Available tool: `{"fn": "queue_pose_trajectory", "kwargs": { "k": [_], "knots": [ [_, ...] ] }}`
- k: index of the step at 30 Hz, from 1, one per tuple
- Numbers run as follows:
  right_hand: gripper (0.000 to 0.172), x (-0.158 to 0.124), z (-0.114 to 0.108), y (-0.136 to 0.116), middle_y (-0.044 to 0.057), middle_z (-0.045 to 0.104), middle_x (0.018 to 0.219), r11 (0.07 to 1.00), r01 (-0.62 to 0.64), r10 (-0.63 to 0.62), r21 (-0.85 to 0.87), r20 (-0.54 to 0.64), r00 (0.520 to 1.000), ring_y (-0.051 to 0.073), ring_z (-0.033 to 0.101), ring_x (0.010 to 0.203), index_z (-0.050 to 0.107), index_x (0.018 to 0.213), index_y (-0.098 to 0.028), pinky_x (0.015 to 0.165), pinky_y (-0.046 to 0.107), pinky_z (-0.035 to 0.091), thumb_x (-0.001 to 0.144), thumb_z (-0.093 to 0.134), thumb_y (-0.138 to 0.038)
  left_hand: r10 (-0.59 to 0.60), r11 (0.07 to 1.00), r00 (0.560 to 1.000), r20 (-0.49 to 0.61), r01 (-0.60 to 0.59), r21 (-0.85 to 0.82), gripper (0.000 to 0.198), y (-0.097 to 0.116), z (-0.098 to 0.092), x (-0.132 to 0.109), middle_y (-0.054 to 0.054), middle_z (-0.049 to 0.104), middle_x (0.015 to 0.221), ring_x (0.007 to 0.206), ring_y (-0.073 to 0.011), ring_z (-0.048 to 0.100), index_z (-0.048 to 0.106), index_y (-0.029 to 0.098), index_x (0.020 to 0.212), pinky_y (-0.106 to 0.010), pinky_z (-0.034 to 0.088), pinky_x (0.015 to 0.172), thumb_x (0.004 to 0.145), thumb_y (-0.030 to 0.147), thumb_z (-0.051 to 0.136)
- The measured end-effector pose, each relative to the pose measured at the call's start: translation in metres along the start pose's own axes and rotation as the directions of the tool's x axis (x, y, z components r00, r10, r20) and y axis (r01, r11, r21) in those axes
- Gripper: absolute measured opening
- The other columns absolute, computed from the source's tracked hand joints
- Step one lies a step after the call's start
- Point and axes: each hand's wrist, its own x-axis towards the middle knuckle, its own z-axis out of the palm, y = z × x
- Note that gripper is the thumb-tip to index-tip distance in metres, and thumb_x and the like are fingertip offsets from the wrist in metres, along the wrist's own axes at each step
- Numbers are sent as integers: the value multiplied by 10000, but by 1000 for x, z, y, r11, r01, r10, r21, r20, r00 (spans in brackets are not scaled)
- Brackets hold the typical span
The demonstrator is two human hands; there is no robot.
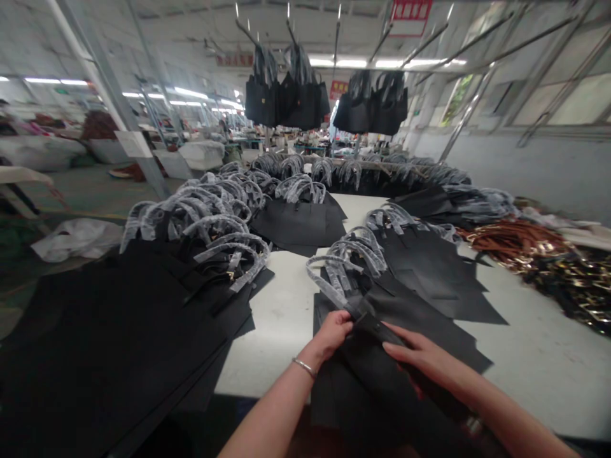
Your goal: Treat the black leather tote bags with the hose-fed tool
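Note:
A black bag panel (382, 375) with a plastic-wrapped handle (329, 283) lies at the near edge of the white table (281, 318). My left hand (331, 331) is closed, pinching the panel's top edge just below the handle. My right hand (415, 356) lies on the same panel to the right, with a finger stretched toward the left hand. A bracelet sits on my left wrist. More black panels are stacked under this one.
Stacks of black panels with wrapped handles (205, 222) cover the left and far table. Another stack (420, 254) lies right of centre. Brown straps (515, 238) and metal hardware (577, 286) lie at the right. Finished black bags (286, 95) hang overhead.

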Motion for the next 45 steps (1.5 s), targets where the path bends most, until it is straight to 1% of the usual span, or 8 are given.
{"fn": "queue_pose_trajectory", "kwargs": {
  "k": [7,12,21,27,32,36,41,45],
  "knots": [
    [806,5,2,-3,-25,620,663,991,93,-109,-96,-170,979,153,554,436,376,1479,-191,410,253,460,801,625,-549,-163,986,985,-50,164,30,84,-2,-11,-4,35,506,542,474,-80,419,548,144,604,-208,321,499,626,224,563],
    [813,-12,0,3,-38,593,640,995,-20,20,-97,2,1000,150,544,422,362,1488,-191,384,242,436,800,628,-531,-279,952,958,-64,285,110,192,10,-26,-2,89,315,451,401,-45,246,442,166,508,-195,184,425,637,213,575],
    [677,-21,23,10,19,695,745,958,-5,56,-287,168,984,144,572,461,408,1478,-201,405,212,401,859,586,-408,-354,892,934,-52,354,279,157,10,-31,0,54,434,474,432,-67,388,514,145,540,-186,302,434,666,193,596],
    [688,-6,38,5,29,703,767,947,32,24,-320,171,985,165,603,497,409,1478,-175,431,228,434,866,577,-440,-263,881,963,-55,263,394,152,1,-35,1,75,407,455,413,-51,309,559,137,562,-193,239,440,712,154,577],
    [691,-12,48,1,61,727,849,912,77,-6,-404,176,984,143,580,439,384,1492,-187,424,231,439,872,570,-425,-149,858,988,-51,155,489,79,-1,-42,-4,41,557,568,511,-91,466,687,130,748,-216,379,558,734,174,622],
    [684,-20,43,5,71,736,916,908,32,56,-419,195,979,145,588,451,385,1494,-211,409,224,434,871,566,-427,-19,841,999,-36,36,540,186,7,-59,-24,-22,675,873,778,-144,597,700,167,945,-250,449,762,785,166,606],
    [674,-21,38,2,52,732,969,930,11,76,-368,222,972,143,603,516,414,1481,-229,438,208,449,870,581,-461,102,750,931,351,-304,587,123,13,-75,-48,-36,661,947,903,-155,596,715,183,931,-233,431,842,838,208,639],
    [709,-20,38,-2,44,737,930,935,-32,115,-352,217,969,142,594,507,411,1483,-219,435,207,439,848,597,-474,90,633,896,435,-388,669,132,10,-71,-52,-36,638,1020,961,-155,583,711,214,977,-226,414,861,871,222,633]
  ]
}}
